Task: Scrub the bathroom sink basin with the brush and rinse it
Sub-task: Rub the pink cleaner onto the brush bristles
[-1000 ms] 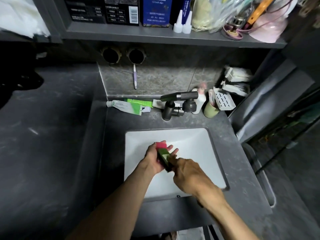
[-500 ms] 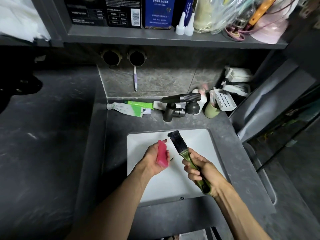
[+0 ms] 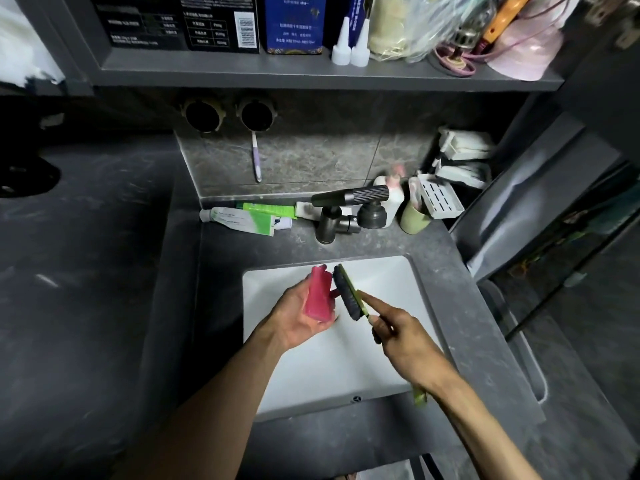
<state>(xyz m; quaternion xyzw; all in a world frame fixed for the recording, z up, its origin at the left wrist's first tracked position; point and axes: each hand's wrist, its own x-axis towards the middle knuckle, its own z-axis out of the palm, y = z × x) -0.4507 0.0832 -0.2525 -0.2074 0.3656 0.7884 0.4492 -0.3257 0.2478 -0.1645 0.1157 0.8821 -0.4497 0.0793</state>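
Note:
A white rectangular sink basin (image 3: 391, 282) is set into a dark grey counter. Above it, my left hand (image 3: 298, 320) holds a pink bar of soap (image 3: 318, 298) upright in the palm. My right hand (image 3: 403, 336) grips the green handle of a brush (image 3: 348, 296), index finger laid along its back. The dark bristles face the soap and sit right beside it; contact is unclear. The handle's end pokes out under my right wrist. A dark faucet (image 3: 341, 211) stands behind the basin.
Toothpaste tubes (image 3: 242, 218) lie on the ledge left of the faucet. A white bottle (image 3: 393, 199), a green cup (image 3: 414, 220) and a white soap rack (image 3: 440, 197) stand to its right. A toothbrush (image 3: 256, 157) hangs on the tiled wall. A crowded shelf (image 3: 311, 72) runs overhead.
The brush and soap were pressed together, then pulled apart with the brush bristles up. Now the brush head has turned and come back beside the soap.

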